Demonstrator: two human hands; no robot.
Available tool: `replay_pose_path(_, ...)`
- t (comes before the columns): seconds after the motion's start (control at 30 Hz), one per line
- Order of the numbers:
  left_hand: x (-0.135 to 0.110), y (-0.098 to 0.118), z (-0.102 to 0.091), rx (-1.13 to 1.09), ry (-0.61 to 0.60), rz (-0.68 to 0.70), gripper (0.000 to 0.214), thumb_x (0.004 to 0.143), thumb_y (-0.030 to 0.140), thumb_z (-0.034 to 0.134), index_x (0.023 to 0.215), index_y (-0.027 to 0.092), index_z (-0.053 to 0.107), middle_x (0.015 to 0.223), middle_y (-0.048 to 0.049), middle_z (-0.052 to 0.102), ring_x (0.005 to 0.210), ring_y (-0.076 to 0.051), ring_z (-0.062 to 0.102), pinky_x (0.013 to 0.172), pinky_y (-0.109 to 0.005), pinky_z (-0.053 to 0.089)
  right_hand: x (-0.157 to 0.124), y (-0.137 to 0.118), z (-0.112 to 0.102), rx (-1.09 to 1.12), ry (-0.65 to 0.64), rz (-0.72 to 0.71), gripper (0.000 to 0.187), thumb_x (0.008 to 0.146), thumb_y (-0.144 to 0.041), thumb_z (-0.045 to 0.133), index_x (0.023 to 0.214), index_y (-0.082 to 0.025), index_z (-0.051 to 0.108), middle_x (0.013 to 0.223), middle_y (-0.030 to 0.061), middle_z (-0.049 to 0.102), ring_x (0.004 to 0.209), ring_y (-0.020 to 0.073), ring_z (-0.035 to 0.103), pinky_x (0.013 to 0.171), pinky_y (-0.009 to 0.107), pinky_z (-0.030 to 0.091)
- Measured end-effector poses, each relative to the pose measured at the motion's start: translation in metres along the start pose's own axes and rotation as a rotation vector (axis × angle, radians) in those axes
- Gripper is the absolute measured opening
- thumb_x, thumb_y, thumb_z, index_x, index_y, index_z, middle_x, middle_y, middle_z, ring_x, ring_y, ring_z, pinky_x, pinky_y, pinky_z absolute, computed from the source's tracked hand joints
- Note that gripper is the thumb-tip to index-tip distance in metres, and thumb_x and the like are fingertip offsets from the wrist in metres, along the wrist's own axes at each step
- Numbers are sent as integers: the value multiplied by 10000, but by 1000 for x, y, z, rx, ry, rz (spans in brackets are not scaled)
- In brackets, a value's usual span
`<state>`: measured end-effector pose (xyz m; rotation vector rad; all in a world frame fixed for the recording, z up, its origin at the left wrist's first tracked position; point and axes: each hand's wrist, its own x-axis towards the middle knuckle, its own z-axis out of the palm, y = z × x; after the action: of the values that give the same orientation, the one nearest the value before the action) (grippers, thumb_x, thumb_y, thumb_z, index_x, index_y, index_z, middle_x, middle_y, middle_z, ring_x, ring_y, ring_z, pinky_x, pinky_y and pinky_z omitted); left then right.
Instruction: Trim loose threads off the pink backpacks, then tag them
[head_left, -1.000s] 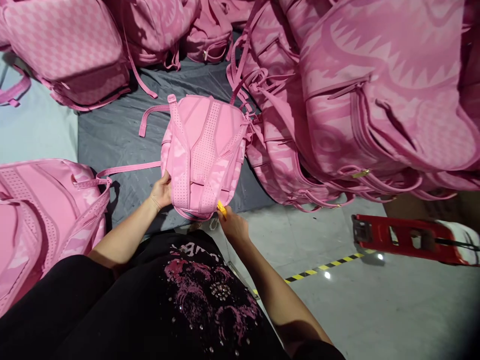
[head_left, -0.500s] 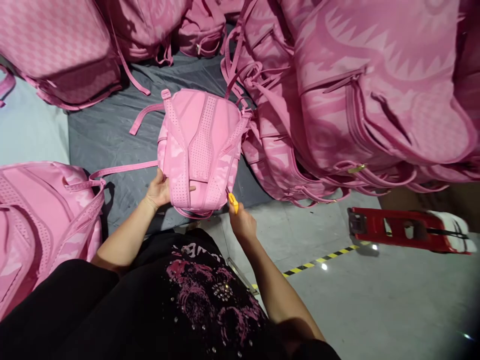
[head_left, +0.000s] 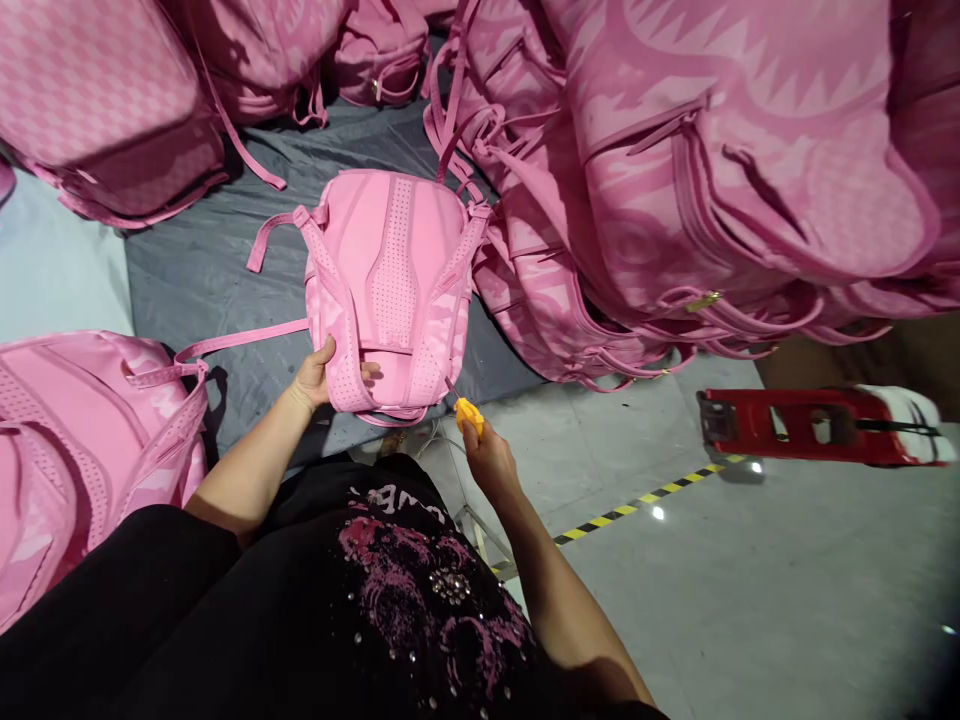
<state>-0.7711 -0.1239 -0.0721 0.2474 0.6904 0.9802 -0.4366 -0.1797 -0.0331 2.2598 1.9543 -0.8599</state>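
A pink backpack [head_left: 431, 240] lies on the dark sheet in front of me, its padded back panel and shoulder straps facing up. My left hand [head_left: 321, 374] grips the lower end of its left shoulder strap [head_left: 345, 370]. The thumb is outside, and the fingertips show past the strap's inner edge. In my closed right hand [head_left: 489, 455] is a small yellow-handled tool [head_left: 469, 416] with a thin metal tip. That tip points at the backpack's lower right corner; I cannot tell whether it touches the fabric.
Pink patterned backpacks [head_left: 637, 200] are piled at the right, and more [head_left: 97, 90] stand at the back left. Another backpack [head_left: 97, 440] lies near my left arm. Beyond the table edge, a red and white object [head_left: 810, 427] is by the yellow-black floor tape [head_left: 600, 522].
My view has shifted slightly. The left shoulder strap now bows outward, uncovering more of the back panel. My right hand has turned the yellow-handled tool and drawn it slightly away from the backpack.
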Motion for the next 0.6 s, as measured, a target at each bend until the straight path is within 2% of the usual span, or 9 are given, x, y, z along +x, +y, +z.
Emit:
replay_pose_path(0.1, 2, -1, 5, -21, 29, 21, 690, 967, 579, 248, 1410, 78, 418, 1022, -208, 731, 858, -300, 736, 1042, -589, 419, -38, 18, 5, 14, -11, 42, 443, 1016, -463, 271, 1156, -187, 587, 958, 109, 725, 918, 265, 681, 662, 282, 389)
replay_pose_path(0.2, 5, -2, 14, -1, 61, 4, 673, 967, 571, 237, 1377, 80, 450, 993, -195, 738, 863, -299, 735, 1041, -593, 419, -68, 19, 19, 44, -92, 47, 425, 1019, -455, 287, 1117, -182, 597, 963, 113, 730, 904, 254, 688, 643, 270, 381)
replay_pose_path(0.3, 2, 3, 29, 110, 173, -2, 664, 962, 574, 226, 1292, 77, 517, 999, -190, 734, 979, -318, 709, 1051, -588, 419, -67, -1, 39, 2, -169, 17, 421, 1019, -463, 305, 1137, -184, 597, 972, 113, 734, 910, 248, 695, 647, 267, 393)
replay_pose_path(0.37, -8, 5, 47, 340, 345, 55, 645, 949, 572, 283, 1229, 63, 564, 1048, -205, 718, 1090, -342, 661, 1048, -563, 438, -59, -15, 50, -42, -179, -12, 429, 1016, -478, 318, 1175, -187, 589, 974, 112, 737, 917, 246, 698, 660, 271, 408)
replay_pose_path(0.43, -28, -1, 69, 647, 563, 208, 607, 905, 550, 429, 1253, 70, 559, 1187, -210, 667, 1237, -379, 560, 1083, -563, 404, -56, -23, 57, -32, -161, -10, 442, 1016, -483, 313, 1172, -189, 604, 972, 107, 742, 907, 244, 704, 661, 275, 422)
replay_pose_path(0.47, -39, -8, 77, 768, 618, 306, 651, 854, 537, 531, 1327, 89, 507, 1316, -205, 595, 1337, -405, 453, 1128, -584, 334, -56, -25, 60, -3, -148, -6, 441, 1016, -473, 315, 1161, -186, 616, 973, 104, 745, 898, 243, 707, 658, 276, 429)
replay_pose_path(0.5, -49, -17, 82, 847, 628, 408, 725, 800, 492, 622, 1399, 128, 436, 1441, -186, 492, 1428, -398, 316, 1180, -589, 227, -57, -26, 62, 38, -131, -8, 442, 1015, -465, 315, 1131, -188, 639, 972, 98, 749, 886, 242, 710, 653, 278, 437)
replay_pose_path(0.53, -54, -28, 82, 1105, 632, 600, 782, 778, 472, 646, 1442, 146, 391, 1507, -182, 411, 1458, -393, 252, 1185, -594, 202, -57, -27, 65, 76, -123, -28, 427, 1004, -453, 347, 1147, -182, 644, 979, 100, 752, 876, 241, 713, 651, 279, 447)
replay_pose_path(0.6, -46, -50, 72, 1638, 490, 830, 778, 755, 395, 653, 1451, 149, 407, 1582, -208, 263, 1483, -410, 162, 1185, -620, 139, -53, -29, 70, 140, -130, -137, 398, 960, -484, 427, 1093, -212, 687, 1000, 89, 757, 870, 249, 717, 647, 288, 473)
